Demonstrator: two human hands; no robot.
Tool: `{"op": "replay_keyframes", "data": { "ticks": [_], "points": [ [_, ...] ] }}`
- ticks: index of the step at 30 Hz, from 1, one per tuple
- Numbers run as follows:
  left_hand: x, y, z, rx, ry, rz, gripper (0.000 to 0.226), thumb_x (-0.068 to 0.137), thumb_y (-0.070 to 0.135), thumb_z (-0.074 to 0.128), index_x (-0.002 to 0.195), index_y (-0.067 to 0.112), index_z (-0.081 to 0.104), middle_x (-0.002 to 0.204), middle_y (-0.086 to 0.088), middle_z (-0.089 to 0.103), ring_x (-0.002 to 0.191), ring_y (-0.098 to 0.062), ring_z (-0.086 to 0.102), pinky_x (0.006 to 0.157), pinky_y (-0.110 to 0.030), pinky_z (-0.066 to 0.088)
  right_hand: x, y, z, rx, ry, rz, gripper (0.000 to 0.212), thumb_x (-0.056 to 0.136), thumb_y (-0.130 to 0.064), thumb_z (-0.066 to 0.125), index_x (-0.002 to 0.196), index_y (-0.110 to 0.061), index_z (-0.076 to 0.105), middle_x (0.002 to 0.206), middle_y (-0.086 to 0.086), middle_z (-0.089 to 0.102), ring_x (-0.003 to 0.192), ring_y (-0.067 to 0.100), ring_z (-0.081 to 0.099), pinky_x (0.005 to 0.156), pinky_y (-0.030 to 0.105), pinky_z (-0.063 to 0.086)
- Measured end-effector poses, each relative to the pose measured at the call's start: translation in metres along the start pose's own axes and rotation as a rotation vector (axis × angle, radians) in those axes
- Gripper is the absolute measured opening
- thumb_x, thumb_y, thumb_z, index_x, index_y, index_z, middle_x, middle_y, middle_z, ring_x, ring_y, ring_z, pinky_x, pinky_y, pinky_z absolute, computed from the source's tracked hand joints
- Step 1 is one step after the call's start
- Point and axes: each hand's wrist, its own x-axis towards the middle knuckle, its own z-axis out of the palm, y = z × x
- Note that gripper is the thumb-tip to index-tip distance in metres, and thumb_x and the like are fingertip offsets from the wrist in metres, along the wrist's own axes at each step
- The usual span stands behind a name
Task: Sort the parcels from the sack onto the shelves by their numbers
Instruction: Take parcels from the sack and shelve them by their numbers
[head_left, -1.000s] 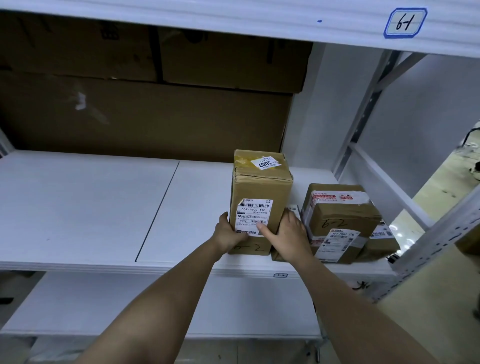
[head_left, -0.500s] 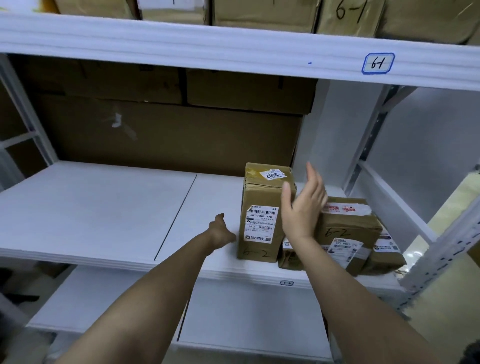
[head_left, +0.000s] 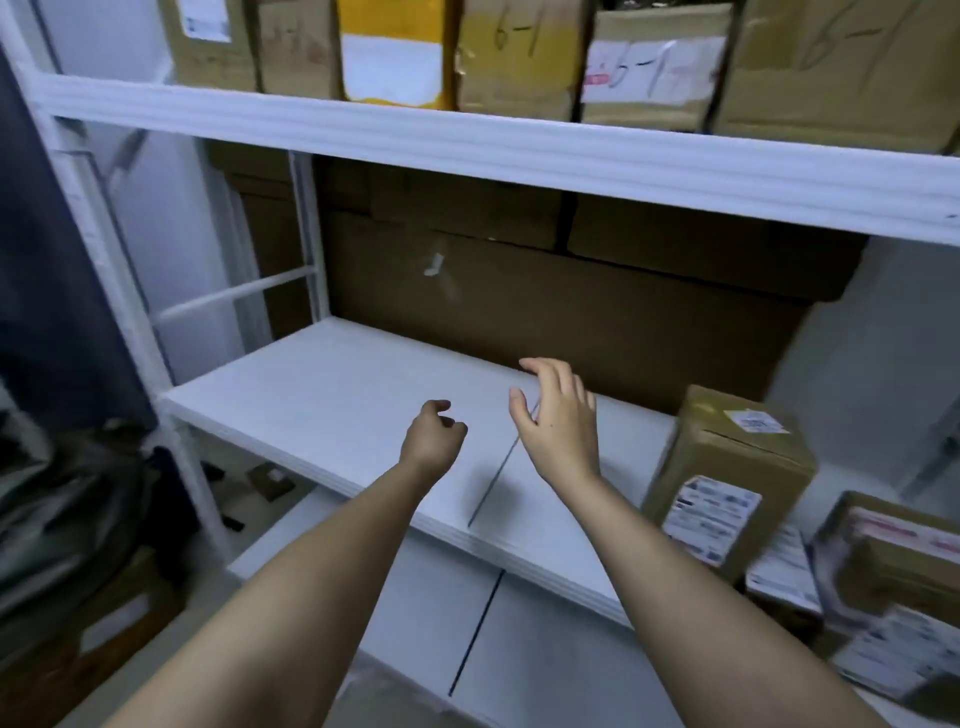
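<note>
Tall cardboard parcel (head_left: 727, 488) stands upright at right of frame on the white middle shelf (head_left: 332, 405), long axis vertical, its printed shipping label facing the camera; the label text is too blurred to read. A small sticker lies on its taped top. Lower parcels (head_left: 893, 571) sit just beside it, lower right. Left hand (head_left: 431, 441), centre, hangs with loosely curled fingers, holding nothing. Right hand (head_left: 558, 421) is spread, fingers relaxed, empty. Boxes on the upper shelf (head_left: 498, 145) bear handwritten "6-1".
</note>
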Motion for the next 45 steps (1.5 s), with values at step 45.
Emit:
{"op": "replay_keyframes", "data": {
  "ticks": [45],
  "points": [
    [0.191,-0.428,-0.744,-0.164,0.545,-0.720,0.011,0.096,0.018,0.047,0.106,0.014,0.048,0.100,-0.008,0.053,0.096,-0.024,0.053,0.070,-0.026,0.036,0.089,-0.626,0.726,0.170,-1.465,-0.166,0.014,0.094,-0.037,0.051,0.096,-0.024,0.055,0.107,0.003,0.058,0.107,0.026,0.056,0.091,0.036,0.044]
  ]
}}
